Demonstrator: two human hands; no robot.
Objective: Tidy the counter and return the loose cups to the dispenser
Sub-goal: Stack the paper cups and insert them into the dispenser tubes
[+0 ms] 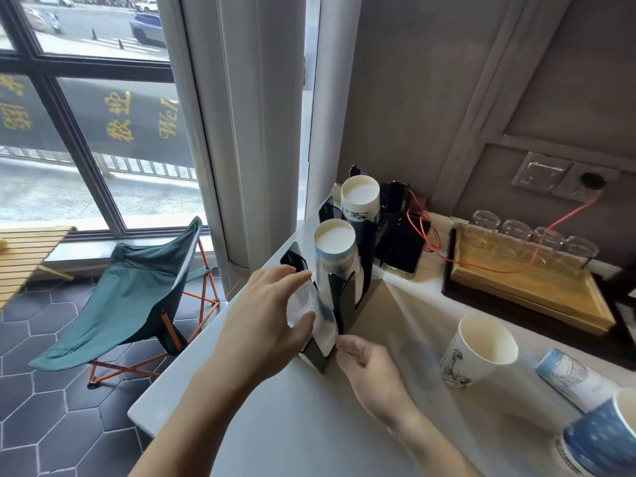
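A black cup dispenser [349,297] stands on the white counter [292,418]. Two stacks of upside-down paper cups fill it, one in the middle slot [335,249] and one in the far slot [360,197]. My left hand [272,315] grips a cup [318,321] at the nearest slot, bottom toward me, partly hidden by my fingers. My right hand [371,370] rests on the counter beside the dispenser's base, fingers touching it, holding nothing. Loose cups remain at the right: an upright white one [478,349], one lying on its side [571,380] and a blue one [605,438] at the frame's corner.
A wooden tray [523,287] with several upturned glasses [537,232] stands at the back right. A dark device [402,242] with an orange cable [488,266] sits behind the dispenser. A green folding chair [137,297] stands on the floor left of the counter.
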